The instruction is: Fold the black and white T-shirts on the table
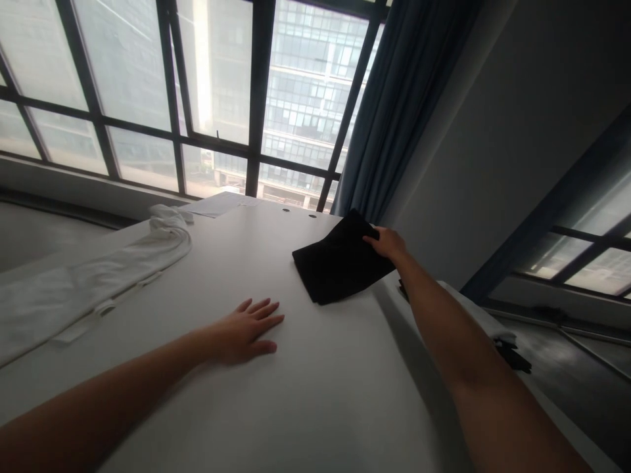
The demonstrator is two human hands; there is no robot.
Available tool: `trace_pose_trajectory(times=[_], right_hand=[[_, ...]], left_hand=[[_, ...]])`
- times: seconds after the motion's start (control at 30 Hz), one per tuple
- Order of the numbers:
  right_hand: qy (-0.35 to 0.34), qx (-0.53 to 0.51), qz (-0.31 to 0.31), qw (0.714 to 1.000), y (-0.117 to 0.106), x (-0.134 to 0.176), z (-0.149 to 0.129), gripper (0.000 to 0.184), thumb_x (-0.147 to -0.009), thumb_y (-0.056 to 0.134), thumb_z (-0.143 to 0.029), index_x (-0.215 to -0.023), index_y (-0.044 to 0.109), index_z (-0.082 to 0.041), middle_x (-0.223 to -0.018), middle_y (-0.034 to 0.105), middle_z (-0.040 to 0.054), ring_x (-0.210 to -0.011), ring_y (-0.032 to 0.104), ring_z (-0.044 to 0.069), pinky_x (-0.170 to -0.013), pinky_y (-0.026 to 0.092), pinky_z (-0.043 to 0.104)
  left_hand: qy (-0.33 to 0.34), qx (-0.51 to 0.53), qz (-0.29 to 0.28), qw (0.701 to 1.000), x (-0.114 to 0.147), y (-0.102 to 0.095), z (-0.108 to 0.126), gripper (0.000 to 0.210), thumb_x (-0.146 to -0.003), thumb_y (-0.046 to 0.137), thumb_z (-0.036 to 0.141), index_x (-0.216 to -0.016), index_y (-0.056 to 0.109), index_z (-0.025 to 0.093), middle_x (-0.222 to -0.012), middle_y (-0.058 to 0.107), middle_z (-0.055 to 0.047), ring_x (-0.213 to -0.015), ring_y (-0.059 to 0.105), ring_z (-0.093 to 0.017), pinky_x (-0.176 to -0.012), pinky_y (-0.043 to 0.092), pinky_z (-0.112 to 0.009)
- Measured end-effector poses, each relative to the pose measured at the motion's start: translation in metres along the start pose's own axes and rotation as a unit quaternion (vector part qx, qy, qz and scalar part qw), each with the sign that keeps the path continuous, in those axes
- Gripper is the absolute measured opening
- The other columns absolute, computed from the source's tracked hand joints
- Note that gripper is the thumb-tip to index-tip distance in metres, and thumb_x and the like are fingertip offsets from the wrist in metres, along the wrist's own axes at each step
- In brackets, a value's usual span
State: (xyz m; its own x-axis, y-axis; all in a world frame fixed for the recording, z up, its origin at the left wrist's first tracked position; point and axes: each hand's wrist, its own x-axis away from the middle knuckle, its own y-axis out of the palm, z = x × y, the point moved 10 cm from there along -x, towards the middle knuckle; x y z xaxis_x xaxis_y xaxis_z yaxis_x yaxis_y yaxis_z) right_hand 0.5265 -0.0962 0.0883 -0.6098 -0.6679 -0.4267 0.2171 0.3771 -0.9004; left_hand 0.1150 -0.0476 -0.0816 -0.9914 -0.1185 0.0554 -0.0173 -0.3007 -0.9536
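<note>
1. White, smooth, flat-topped table (315,394): it fills the middle and bottom of the frame. The work goes on here.
2. A big glass window with dark bars (217,72) stands across the upper left and upper middle of the frame.
3. A long blue cloth curtain (394,112) hangs in the upper part, right of the middle.
4. A long, rumpled white cloth (98,279) lies along the left side of the frame. No hand touches it.
5. A flat, four-cornered black cloth (340,263), which looks folded, is just right of the middle. Its right side reaches the table's edge. I cannot tell if all of it touches the table top.
6. The right hand (389,244) pinches the black cloth at its upper right edge, with the thumb on top. I think the step now is moving this cloth, but I cannot tell if it is being put down or picked up.
7. The left hand (241,334) rests on the table below the middle, fingers and thumb spread wide, holding nothing. I think the next move calls for a firm pinch on the right, so the folds do not slip. The left hand could help hold the near corner.
</note>
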Motion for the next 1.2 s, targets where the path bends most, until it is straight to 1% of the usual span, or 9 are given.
trace_pose_trajectory(times=[0.27, 0.6, 0.7, 0.8, 0.9, 0.97, 1.1, 1.17, 1.2], right_hand=[[0.098, 0.092, 0.001, 0.991, 0.013, -0.041, 0.111, 0.051, -0.1, 0.051, -0.055, -0.133, 0.067, -0.019, -0.121, 0.073, 0.0187, -0.111, 0.068, 0.035, -0.085, 0.051, 0.041], [0.011, 0.22, -0.058, 0.974, 0.032, -0.06, 0.188, 0.037, -0.106, 0.047, -0.043, -0.123, 0.068, -0.019, -0.124, 0.072, 0.0192, -0.106, 0.069, 0.032, -0.078, 0.044, 0.038], [0.091, 0.215, -0.029, 0.972, 0.034, -0.063, 0.228, 0.041, -0.103, 0.054, -0.037, -0.138, 0.06, -0.015, -0.128, 0.067, 0.0283, -0.112, 0.067, 0.035, -0.083, 0.044, 0.044], [0.171, 0.155, -0.05, 0.972, 0.059, -0.054, 0.253, 0.069, -0.098, 0.063, -0.041, -0.153, 0.043, -0.006, -0.138, 0.057, 0.0377, -0.125, 0.061, 0.041, -0.093, 0.045, 0.051], [0.128, 0.055, -0.173, 0.975, 0.116, -0.038, 0.227, 0.06, -0.096, 0.063, -0.047, -0.142, 0.06, -0.009, -0.137, 0.062, 0.0301, -0.124, 0.064, 0.037, -0.098, 0.049, 0.048], [0.09, 0.03, -0.217, 0.971, 0.139, -0.026, 0.196, 0.053, -0.095, 0.061, -0.052, -0.13, 0.07, -0.013, -0.131, 0.068, 0.0249, -0.119, 0.068, 0.035, -0.099, 0.051, 0.048], [0.05, 0.059, -0.231, 0.97, 0.142, 0.001, 0.135, 0.055, -0.096, 0.055, -0.054, -0.131, 0.068, -0.013, -0.137, 0.065, 0.0254, -0.126, 0.062, 0.04, -0.103, 0.047, 0.058], [-0.016, 0.059, -0.238, 0.969, 0.137, 0.02, 0.095, 0.054, -0.097, 0.053, -0.053, -0.133, 0.067, -0.015, -0.141, 0.062, 0.0225, -0.13, 0.06, 0.039, -0.106, 0.045, 0.058], [-0.05, 0.053, -0.245, 0.967, 0.135, 0.033, 0.074, 0.054, -0.097, 0.053, -0.054, -0.134, 0.067, -0.016, -0.143, 0.061, 0.021, -0.131, 0.059, 0.038, -0.108, 0.044, 0.056]], left_hand=[[0.002, 0.024, 0.022, 0.999, 0.007, 0.001, -0.002, 0.068, -0.101, 0.044, 0.065, -0.162, 0.031, 0.038, -0.169, 0.022, -0.005, -0.156, 0.019, -0.035, -0.125, 0.016, -0.062], [0.013, -0.008, 0.032, 0.999, 0.011, -0.003, 0.002, 0.072, -0.099, 0.054, 0.06, -0.162, 0.023, 0.048, -0.167, 0.025, 0.001, -0.153, 0.03, -0.033, -0.126, 0.026, -0.055], [0.018, -0.002, 0.024, 1.0, 0.009, -0.002, -0.001, 0.076, -0.096, 0.056, 0.062, -0.162, 0.019, 0.051, -0.167, 0.024, 0.002, -0.153, 0.03, -0.033, -0.126, 0.027, -0.054], [0.014, 0.003, 0.016, 1.0, 0.009, 0.001, -0.004, 0.077, -0.096, 0.056, 0.062, -0.162, 0.018, 0.051, -0.168, 0.024, 0.002, -0.154, 0.03, -0.034, -0.126, 0.025, -0.056], [0.009, 0.001, 0.017, 1.0, 0.009, 0.006, -0.004, 0.074, -0.097, 0.053, 0.062, -0.163, 0.021, 0.049, -0.168, 0.025, 0.0, -0.154, 0.028, -0.035, -0.126, 0.022, -0.059], [0.006, -0.007, 0.018, 1.0, 0.008, 0.007, -0.003, 0.072, -0.098, 0.049, 0.064, -0.163, 0.025, 0.046, -0.169, 0.026, -0.002, -0.154, 0.028, -0.036, -0.126, 0.021, -0.061], [0.02, -0.024, -0.01, 0.999, -0.003, -0.003, -0.006, 0.068, -0.098, 0.046, 0.067, -0.159, 0.041, 0.037, -0.167, 0.034, -0.005, -0.152, 0.035, -0.035, -0.124, 0.027, -0.055], [0.001, -0.039, -0.021, 0.999, -0.012, -0.018, -0.028, 0.062, -0.098, 0.046, 0.063, -0.153, 0.052, 0.034, -0.163, 0.043, -0.006, -0.147, 0.043, -0.032, -0.122, 0.032, -0.049], [-0.037, -0.058, -0.014, 0.998, -0.016, -0.03, -0.05, 0.06, -0.098, 0.046, 0.061, -0.15, 0.055, 0.032, -0.162, 0.045, -0.007, -0.145, 0.045, -0.033, -0.121, 0.031, -0.051]])
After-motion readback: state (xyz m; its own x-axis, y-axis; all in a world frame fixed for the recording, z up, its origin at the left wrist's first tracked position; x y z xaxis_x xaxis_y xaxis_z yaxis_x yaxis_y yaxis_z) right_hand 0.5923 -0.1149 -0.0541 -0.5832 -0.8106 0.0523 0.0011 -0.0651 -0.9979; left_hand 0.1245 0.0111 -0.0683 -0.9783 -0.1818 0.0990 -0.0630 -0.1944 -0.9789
